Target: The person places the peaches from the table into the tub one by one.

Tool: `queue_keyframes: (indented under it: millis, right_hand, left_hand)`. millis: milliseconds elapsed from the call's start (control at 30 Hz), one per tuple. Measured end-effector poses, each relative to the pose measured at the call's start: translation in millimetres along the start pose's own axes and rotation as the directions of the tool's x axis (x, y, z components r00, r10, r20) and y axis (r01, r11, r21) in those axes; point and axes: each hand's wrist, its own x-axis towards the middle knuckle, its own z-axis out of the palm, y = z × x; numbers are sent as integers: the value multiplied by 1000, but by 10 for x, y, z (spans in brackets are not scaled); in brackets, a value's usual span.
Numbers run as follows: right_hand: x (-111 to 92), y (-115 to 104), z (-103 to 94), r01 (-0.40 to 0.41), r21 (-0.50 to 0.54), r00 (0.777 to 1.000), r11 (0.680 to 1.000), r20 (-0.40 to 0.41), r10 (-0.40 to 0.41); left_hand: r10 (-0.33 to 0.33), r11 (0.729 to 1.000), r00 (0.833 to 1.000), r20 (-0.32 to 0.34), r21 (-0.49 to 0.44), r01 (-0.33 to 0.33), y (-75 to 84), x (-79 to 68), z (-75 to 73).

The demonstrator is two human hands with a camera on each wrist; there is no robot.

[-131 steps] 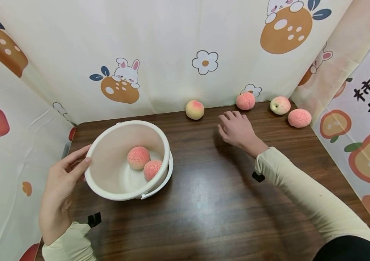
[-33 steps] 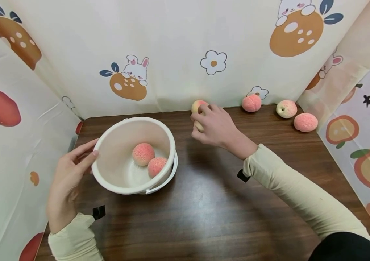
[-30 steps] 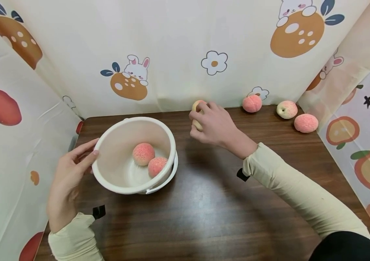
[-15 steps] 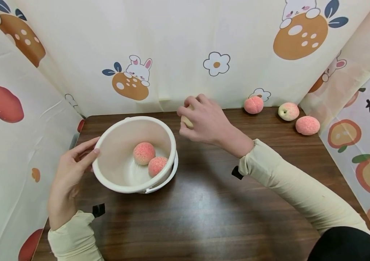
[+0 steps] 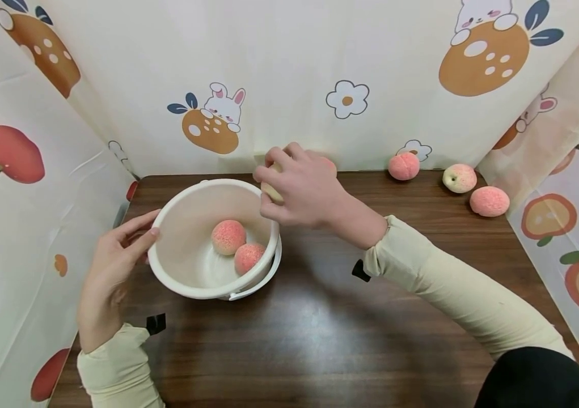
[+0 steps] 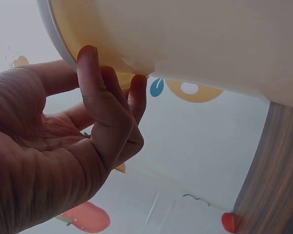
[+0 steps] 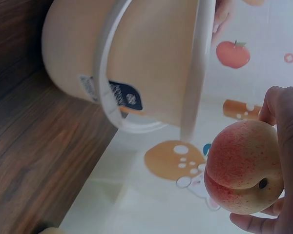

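My left hand (image 5: 108, 272) grips the left rim of a white bucket (image 5: 179, 243), its fingers against the outer wall in the left wrist view. Two pink-red peaches (image 5: 228, 237) lie together on the bucket's floor. Over the right side of the rim, my right hand (image 5: 305, 187) holds another peach (image 5: 271, 192) between fingers and thumb. The right wrist view shows that held peach (image 7: 241, 165) with its red side and stem hollow, raised level with the bucket's mouth. The bucket's handle (image 7: 105, 73) hangs down on its right side.
Behind my right hand a peach (image 5: 328, 165) is partly hidden at the table's back edge. Farther right sit a pink peach (image 5: 404, 166), a pale peach (image 5: 459, 178) and a second pink one (image 5: 490, 202). Printed curtains (image 5: 289, 68) border the brown table (image 5: 289, 340).
My right hand has come left from the back middle of the table, carrying the peach to the bucket's rim. My left hand keeps its grip; the view has shifted slightly.
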Motion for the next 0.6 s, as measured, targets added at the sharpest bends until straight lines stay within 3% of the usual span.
queue_keyframes:
  millis: [267, 600]
  right_hand:
    - [137, -151, 31, 51, 41, 997, 998, 49, -53]
    - [251, -345, 163, 63, 70, 989, 996, 130, -71]
  left_hand:
    - [-6, 998, 1000, -6, 55, 6, 9, 0, -2]
    - [23, 1000, 1000, 6, 7, -23, -2, 5, -4]
